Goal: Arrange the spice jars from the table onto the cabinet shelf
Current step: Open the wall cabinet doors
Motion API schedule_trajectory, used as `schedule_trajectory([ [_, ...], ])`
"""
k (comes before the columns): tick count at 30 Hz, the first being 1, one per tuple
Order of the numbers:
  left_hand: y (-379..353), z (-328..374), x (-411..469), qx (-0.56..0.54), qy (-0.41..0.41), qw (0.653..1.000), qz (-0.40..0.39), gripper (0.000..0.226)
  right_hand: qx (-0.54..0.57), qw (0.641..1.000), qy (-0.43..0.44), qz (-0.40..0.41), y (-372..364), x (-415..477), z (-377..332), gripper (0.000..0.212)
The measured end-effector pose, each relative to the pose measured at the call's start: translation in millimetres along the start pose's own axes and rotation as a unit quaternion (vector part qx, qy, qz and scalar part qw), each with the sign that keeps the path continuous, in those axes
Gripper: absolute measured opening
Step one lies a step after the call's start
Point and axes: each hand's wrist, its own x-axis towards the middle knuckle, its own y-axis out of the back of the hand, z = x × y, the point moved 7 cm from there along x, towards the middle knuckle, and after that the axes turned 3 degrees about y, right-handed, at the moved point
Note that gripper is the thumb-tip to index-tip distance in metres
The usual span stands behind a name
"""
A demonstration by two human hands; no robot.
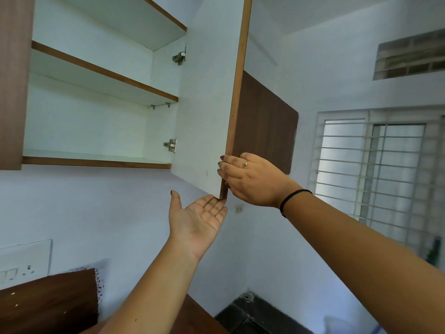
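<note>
A wall cabinet stands open above me, its white shelves (101,90) bare. Its right door (207,104) is swung out towards me. My right hand (252,179) grips the lower free edge of that door, fingers curled round it. My left hand (197,218) is palm up just below the door's bottom corner, fingers straight, fingertips touching the corner. No spice jars are in view.
A second cabinet door (265,121), dark brown, hangs behind the open one. A barred window (375,169) is at the right. A wall socket plate (24,263) and a dark wooden surface (48,302) lie at the lower left.
</note>
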Motion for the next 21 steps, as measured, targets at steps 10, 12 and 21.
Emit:
schedule_trajectory([
  [10,-3.9,-19.8,24.3,-0.011,0.047,0.999,-0.024,0.093,-0.027,0.997,-0.03,-0.072,-19.1,-26.0,10.8,0.045],
  [12,-4.9,-24.3,29.2,-0.011,0.056,0.998,-0.029,0.093,-0.034,0.996,-0.03,-0.083,-22.7,-31.3,12.6,0.044],
  [21,-10.0,-45.7,54.1,-0.023,0.099,0.994,-0.043,0.092,-0.034,0.986,-0.066,-0.152,-40.1,-56.5,23.1,0.047],
])
